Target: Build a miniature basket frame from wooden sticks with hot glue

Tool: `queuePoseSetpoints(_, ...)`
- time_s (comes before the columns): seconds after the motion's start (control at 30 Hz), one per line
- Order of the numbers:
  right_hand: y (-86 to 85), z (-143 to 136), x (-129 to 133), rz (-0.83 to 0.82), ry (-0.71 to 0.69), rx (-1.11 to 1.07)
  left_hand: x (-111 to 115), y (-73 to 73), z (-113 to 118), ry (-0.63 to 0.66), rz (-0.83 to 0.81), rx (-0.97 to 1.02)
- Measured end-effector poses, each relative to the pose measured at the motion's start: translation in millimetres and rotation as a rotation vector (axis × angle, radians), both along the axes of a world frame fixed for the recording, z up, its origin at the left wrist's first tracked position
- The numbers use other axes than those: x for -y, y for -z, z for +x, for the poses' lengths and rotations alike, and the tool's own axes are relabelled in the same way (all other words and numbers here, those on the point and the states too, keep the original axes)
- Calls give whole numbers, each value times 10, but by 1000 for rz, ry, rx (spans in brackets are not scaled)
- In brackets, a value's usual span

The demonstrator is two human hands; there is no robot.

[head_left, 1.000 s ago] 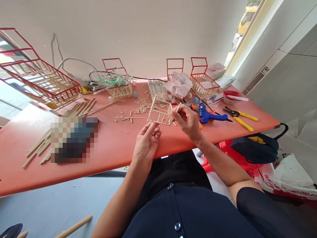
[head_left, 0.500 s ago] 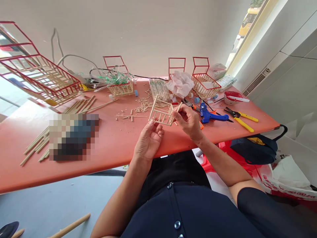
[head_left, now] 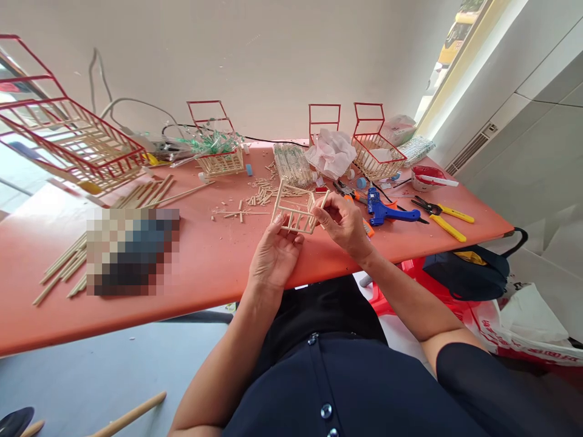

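A small frame of pale wooden sticks (head_left: 295,220), like a little open cage with rungs, is held above the front of the table between my two hands. My left hand (head_left: 276,252) grips its left lower corner between thumb and fingers, palm turned up. The thumb and fingers of my right hand (head_left: 341,224) pinch the frame's right end, where a short stick slants up. Whether that stick is attached cannot be seen. Just right of my right hand lies a blue glue gun (head_left: 387,209). Loose stick pieces (head_left: 264,193) are scattered behind the frame.
Miniature stick carts with red handles (head_left: 378,149) stand along the back, and a larger one (head_left: 73,145) at the left. Yellow-handled pliers (head_left: 444,218) and a red bowl (head_left: 421,178) lie right. Long sticks (head_left: 64,261) and a blurred dark object (head_left: 136,255) are left on the orange table (head_left: 218,267).
The stick frame has tilted slightly in my hands and shifted a little left and down. My right hand has moved slightly left with it. Both hands keep their hold.
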State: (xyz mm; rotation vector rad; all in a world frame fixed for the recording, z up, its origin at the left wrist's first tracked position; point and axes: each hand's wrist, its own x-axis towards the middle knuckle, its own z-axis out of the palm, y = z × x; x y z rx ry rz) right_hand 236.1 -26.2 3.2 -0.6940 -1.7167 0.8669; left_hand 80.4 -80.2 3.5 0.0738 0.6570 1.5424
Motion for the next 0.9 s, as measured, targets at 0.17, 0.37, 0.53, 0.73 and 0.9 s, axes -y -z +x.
queuePoseSetpoints(0.17,-9,-8,3,24,-6,18,4,-40,-1,18,-24,38)
queuePoseSetpoints(0.37,-31,-7,14,43,-9,38,10,-68,-7,18,-45,56)
queuePoseSetpoints(0.53,-29,-1,18,8,-17,73,4,-55,-20,17,-69,71)
queuePoseSetpoints(0.73,-24,-3,15,1,-35,56,14,-47,-26,6,-95,88)
queuePoseSetpoints(0.9,-28,-2,18,5,-37,51,7,-32,-35,1,-100,92)
